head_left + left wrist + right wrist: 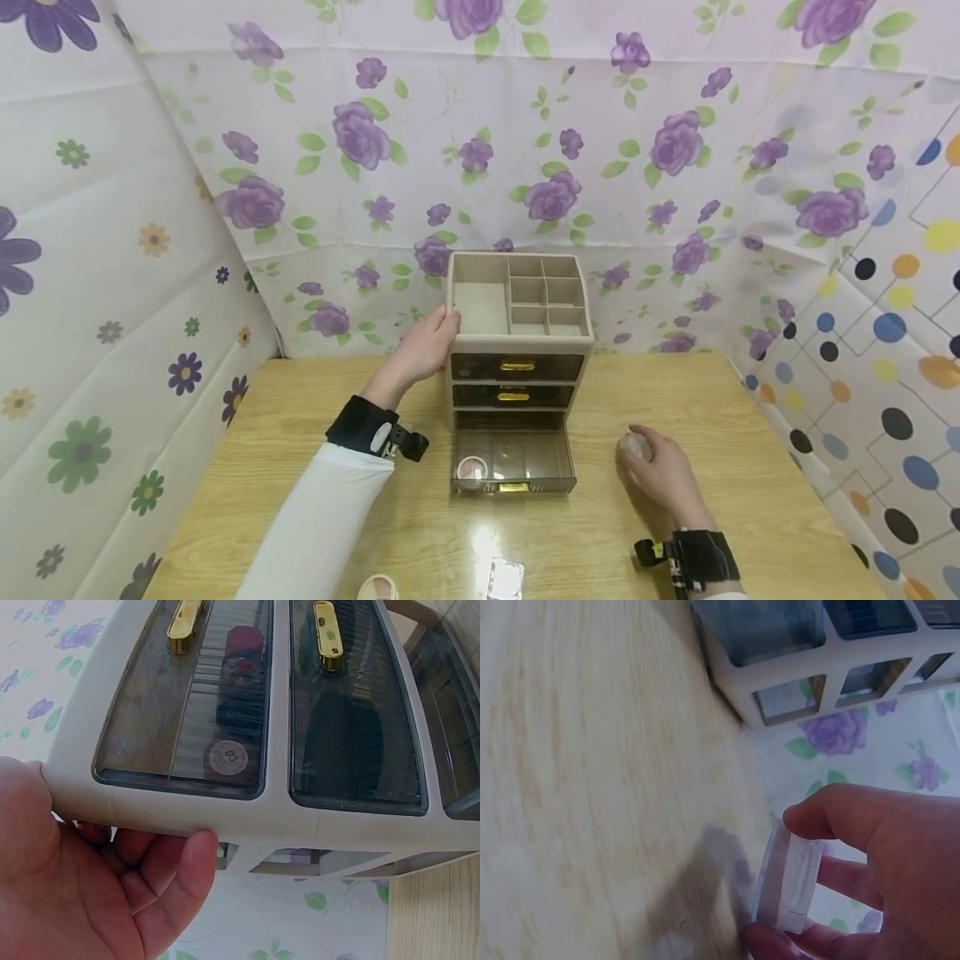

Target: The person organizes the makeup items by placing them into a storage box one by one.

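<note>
A beige desktop drawer organizer [525, 341] stands upright at the back of the table, its divided top tray facing up. My left hand [426, 343] grips the organizer's upper left side, fingers bent around the edge in the left wrist view. The bottom smoky clear drawer [536, 454] is pulled out, and a round makeup compact [472, 472] lies in its left front corner. The two drawers above are closed; dark items and a round label [227, 757] show through one. To the organizer's right, my right hand [666, 473] pinches a round clear-sided compact [789, 877] by its rim, close above the table.
Near the table's front edge lie another round compact [377, 588] and a small shiny square case [506, 578]. Flowered cloth [480, 158] hangs behind the wooden table [300, 417], with more patterned cloth at both sides.
</note>
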`<state>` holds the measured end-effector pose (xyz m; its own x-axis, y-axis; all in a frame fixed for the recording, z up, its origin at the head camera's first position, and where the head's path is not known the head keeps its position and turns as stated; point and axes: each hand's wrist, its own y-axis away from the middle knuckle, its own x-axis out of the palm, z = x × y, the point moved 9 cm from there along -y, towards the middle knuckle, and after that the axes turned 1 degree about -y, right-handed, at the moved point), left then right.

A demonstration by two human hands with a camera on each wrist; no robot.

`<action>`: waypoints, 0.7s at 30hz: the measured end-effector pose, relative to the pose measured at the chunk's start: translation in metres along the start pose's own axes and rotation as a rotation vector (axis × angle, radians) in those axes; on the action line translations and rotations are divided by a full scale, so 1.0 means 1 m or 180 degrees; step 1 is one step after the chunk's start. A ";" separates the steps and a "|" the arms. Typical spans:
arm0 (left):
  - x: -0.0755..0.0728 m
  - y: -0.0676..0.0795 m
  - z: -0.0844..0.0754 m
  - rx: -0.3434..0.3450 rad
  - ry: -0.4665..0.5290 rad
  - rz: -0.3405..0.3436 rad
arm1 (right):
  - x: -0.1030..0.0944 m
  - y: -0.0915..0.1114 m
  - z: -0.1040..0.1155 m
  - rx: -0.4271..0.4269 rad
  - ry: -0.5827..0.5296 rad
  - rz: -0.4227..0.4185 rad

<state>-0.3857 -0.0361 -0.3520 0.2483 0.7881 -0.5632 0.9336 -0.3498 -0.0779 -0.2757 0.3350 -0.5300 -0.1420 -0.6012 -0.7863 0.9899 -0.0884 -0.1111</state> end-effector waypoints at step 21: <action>0.000 -0.001 0.002 0.0012 -0.0032 -0.0031 | 0.000 0.011 0.127 -0.0698 -0.0607 0.0461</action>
<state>-0.3871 -0.0369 -0.3532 0.2365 0.7864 -0.5707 0.9350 -0.3439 -0.0864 -0.2649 0.2328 -0.4536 0.0228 -0.7348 -0.6779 0.9739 0.1696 -0.1510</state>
